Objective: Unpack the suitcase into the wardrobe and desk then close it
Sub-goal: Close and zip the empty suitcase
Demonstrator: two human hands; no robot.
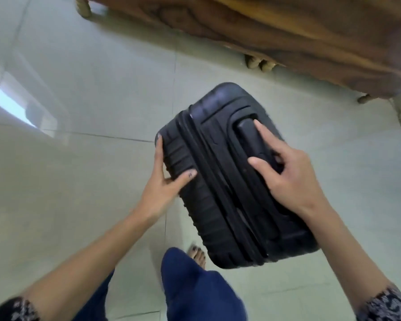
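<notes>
Black ribbed hard-shell suitcase (218,181), closed, standing upright over pale tiled floor (79,170). Right grip (289,177) clamping round top handle (250,133); left grip (162,188) pressing flat-fingered against side. Probably laying flat next: steadying both sides, clearing bare foot (197,256).

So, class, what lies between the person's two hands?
In the head view, only the black suitcase lies between the left hand and the right hand: its ribbed shell and zip seam.
</notes>
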